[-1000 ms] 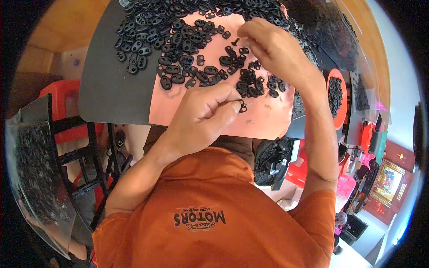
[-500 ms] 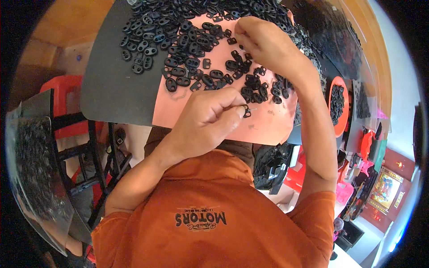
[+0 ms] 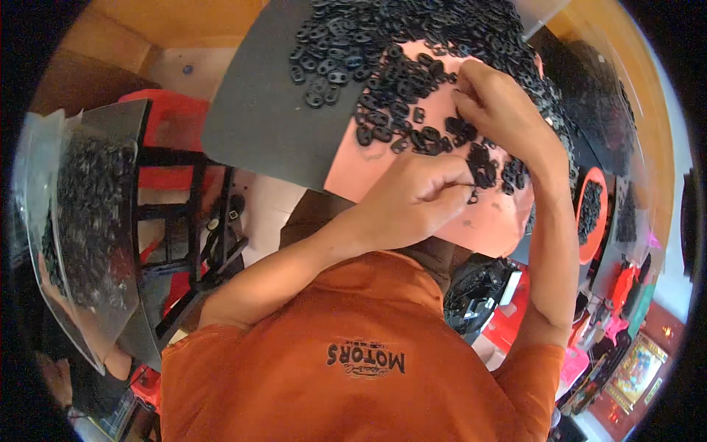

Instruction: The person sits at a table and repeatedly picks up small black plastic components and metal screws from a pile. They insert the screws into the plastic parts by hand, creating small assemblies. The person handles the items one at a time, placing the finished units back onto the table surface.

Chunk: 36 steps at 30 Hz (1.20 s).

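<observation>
head view, clear bag (image 3: 81, 221) full of black rings, orange tray (image 3: 580, 243) holding more

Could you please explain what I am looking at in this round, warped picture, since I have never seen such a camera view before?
This is a fisheye camera worn on a person's head, looking down, so edges bend. The person in the orange shirt works with bare hands. The left hand pinches one small black oval ring piece at its fingertips. The right hand reaches into a heap of similar black ring pieces on a pink board, partly covered by a dark grey sheet. At the far left, a clear plastic bag holds more dark pieces.
</observation>
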Motion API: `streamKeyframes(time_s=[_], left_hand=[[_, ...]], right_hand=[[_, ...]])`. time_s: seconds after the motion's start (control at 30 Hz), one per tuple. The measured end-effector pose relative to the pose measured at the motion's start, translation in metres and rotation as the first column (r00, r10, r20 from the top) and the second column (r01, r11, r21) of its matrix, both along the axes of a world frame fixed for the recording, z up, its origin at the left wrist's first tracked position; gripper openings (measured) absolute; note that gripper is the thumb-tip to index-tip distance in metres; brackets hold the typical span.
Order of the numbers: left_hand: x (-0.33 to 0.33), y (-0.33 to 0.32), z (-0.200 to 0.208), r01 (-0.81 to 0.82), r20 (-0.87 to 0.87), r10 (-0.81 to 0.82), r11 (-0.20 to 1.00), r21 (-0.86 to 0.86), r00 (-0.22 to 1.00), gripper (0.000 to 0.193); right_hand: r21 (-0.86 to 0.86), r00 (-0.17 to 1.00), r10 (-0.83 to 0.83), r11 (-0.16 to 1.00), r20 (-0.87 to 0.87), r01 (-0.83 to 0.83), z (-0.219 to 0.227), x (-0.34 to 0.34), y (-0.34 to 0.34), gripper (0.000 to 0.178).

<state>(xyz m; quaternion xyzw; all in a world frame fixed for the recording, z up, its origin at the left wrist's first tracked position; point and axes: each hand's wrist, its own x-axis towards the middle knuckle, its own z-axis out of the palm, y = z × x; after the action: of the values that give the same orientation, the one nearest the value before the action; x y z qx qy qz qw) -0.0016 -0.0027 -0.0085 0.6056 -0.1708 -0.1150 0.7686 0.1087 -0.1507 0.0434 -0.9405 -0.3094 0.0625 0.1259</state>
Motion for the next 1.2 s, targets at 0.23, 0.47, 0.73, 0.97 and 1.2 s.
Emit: streamKeyframes(time_s=[0.23,0.47,0.73,0.97,1.2], left_hand=[[-0.001,0.004,0.0,0.016,0.017,-0.016,1.0,0.006,1.0,0.011],[-0.001,0.007,-0.004,0.066,-0.011,-0.067,0.994,-0.092,0.998,0.008],[-0.004,0.011,0.003,0.076,-0.065,-0.082,0.992,-0.099,0.995,0.014],[-0.003,0.01,-0.001,0.053,0.03,-0.05,0.992,-0.115,0.998,0.016],[-0.004,0.009,0.001,0.039,-0.004,-0.04,0.981,-0.189,0.999,0.015]], right_hand=[[0.168,0.989,0.036,0.984,0.142,-0.059,-0.012,-0.003,0.004,0.011],[0.523,0.879,-0.219,0.733,-0.423,0.434,0.018,-0.062,-0.011,0.01],[0.729,0.826,-0.125,0.412,-0.549,0.547,0.002,-0.098,0.001,0.009],[0.698,0.821,-0.167,0.452,-0.546,0.556,-0.001,-0.11,-0.007,0.01],[0.628,0.988,-0.151,0.765,-0.043,0.144,-0.006,-0.117,-0.004,0.016]])
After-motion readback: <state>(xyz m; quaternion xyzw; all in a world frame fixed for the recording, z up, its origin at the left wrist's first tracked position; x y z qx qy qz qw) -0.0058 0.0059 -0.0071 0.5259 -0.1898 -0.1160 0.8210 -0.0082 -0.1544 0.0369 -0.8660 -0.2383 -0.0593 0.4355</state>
